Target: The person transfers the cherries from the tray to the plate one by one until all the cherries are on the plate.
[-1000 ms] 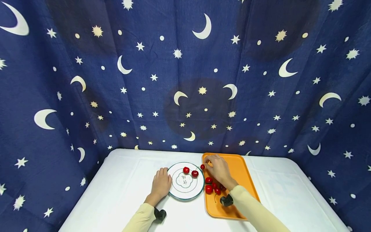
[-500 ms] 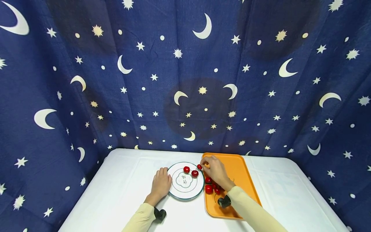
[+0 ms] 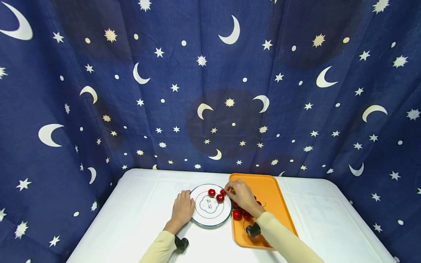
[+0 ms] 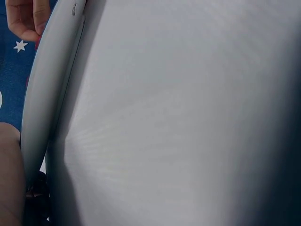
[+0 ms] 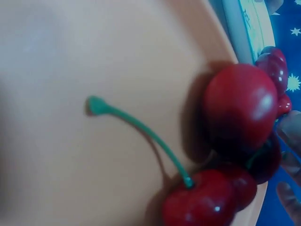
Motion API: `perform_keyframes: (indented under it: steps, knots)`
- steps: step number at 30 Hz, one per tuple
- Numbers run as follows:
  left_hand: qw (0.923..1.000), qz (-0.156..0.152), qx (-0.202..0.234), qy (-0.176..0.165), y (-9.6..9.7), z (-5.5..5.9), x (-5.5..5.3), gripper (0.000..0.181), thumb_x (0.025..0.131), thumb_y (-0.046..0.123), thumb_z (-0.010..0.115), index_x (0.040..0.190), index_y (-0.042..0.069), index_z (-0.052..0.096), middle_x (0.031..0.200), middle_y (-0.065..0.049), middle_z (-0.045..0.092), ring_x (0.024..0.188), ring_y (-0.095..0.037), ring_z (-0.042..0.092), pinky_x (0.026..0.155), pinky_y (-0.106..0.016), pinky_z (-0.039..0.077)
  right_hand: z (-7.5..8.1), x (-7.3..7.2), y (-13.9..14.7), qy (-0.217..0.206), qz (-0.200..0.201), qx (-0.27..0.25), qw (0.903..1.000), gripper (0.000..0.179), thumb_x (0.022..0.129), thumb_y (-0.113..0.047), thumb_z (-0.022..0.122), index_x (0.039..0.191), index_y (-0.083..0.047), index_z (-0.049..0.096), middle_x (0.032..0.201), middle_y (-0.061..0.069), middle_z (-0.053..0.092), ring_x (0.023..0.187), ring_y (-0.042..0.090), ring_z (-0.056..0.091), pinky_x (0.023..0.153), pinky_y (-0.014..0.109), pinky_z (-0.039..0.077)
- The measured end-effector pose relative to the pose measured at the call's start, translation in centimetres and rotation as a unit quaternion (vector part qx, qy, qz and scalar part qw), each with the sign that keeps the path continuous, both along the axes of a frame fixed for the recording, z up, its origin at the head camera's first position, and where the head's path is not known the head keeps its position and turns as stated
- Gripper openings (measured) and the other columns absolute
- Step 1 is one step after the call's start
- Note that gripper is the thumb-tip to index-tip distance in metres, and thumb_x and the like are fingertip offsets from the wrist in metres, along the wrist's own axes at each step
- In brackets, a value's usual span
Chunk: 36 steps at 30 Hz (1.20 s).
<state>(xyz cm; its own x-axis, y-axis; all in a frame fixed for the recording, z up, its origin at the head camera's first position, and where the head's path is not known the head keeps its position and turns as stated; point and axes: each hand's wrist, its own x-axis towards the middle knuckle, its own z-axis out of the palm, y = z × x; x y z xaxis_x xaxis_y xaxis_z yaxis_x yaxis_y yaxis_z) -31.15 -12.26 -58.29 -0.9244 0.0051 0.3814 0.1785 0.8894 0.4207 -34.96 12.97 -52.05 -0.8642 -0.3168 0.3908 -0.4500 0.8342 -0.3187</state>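
In the head view, my right hand point(image 3: 242, 193) pinches a small red cherry point(image 3: 223, 191) over the right rim of a white plate point(image 3: 210, 220) with a blue-green edge. Two other red cherries, one of them a cherry point(image 3: 212, 192) farther left, lie on the plate. My left hand point(image 3: 183, 210) rests against the plate's left rim, its fingers relaxed. Beneath my right wrist, several more cherries point(image 3: 237, 214) lie on an orange tray point(image 3: 241, 239), partly hidden by the arm. The right wrist view shows a tray cherry point(image 5: 200, 202) with a green stem up close.
The plate and tray stand side by side on a white-covered table point(image 3: 138, 215). Behind it hangs a dark blue curtain point(image 3: 184, 109) with moons and stars. Black wrist cameras sit under both wrists, the right one over the tray.
My right hand has moved left and slightly toward the plate's middle, bringing the pinched cherry from the plate's edge to beside the other two. My left hand has stayed put.
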Motion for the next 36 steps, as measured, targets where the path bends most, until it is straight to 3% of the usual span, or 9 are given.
perform_keyframes:
  steps: [8,16,18,25,36]
  knots:
    - [0.9997,-0.004,0.004,-0.025,0.1,0.3,0.1,0.037,0.101,0.019,0.046,0.130,-0.004,0.053,0.116,-0.018,0.056,0.100,-0.030,0.050,0.088,-0.045,0.045,-0.4,-0.3,1.0,0.000,0.016,-0.008,0.9998,0.008,0.088,-0.018,0.081,0.094,-0.020,0.076,0.091,-0.005,0.075,0.087,0.012,0.060,0.084,0.035,0.053]
    - [0.9999,-0.003,-0.005,-0.016,0.0,-0.1,-0.3,0.035,0.102,0.020,0.047,0.129,-0.002,0.054,0.114,-0.016,0.056,0.097,-0.027,0.049,0.084,-0.042,0.045,0.7,-0.8,4.0,0.004,-0.003,-0.002,1.0000,0.005,0.094,-0.015,0.073,0.099,-0.014,0.074,0.094,0.001,0.076,0.083,0.015,0.060,0.077,0.036,0.052]
    - [0.9999,-0.002,-0.003,-0.014,0.1,0.1,-0.1,0.035,0.101,0.019,0.049,0.128,-0.002,0.054,0.113,-0.017,0.056,0.096,-0.027,0.050,0.083,-0.042,0.045,1.0,-1.0,4.9,-0.011,-0.013,0.005,0.9998,0.007,0.094,-0.013,0.072,0.101,-0.012,0.074,0.096,0.003,0.076,0.081,0.015,0.058,0.073,0.035,0.053]
    - [0.9999,-0.004,0.000,-0.016,0.2,0.8,0.4,0.035,0.101,0.017,0.048,0.128,-0.004,0.054,0.112,-0.018,0.056,0.097,-0.030,0.049,0.085,-0.043,0.045,1.3,-0.7,7.3,-0.090,-0.065,0.030,0.9934,0.015,0.092,-0.012,0.069,0.107,-0.006,0.070,0.099,0.009,0.073,0.084,0.021,0.063,0.080,0.043,0.057]
    - [0.9998,-0.001,0.002,-0.018,0.1,0.1,-0.1,0.035,0.102,0.018,0.048,0.129,-0.004,0.054,0.113,-0.018,0.056,0.098,-0.029,0.050,0.086,-0.045,0.046,1.6,-0.4,9.3,-0.155,-0.099,0.065,0.9808,0.016,0.090,-0.013,0.066,0.101,-0.002,0.065,0.093,0.011,0.062,0.079,0.021,0.057,0.078,0.043,0.055]
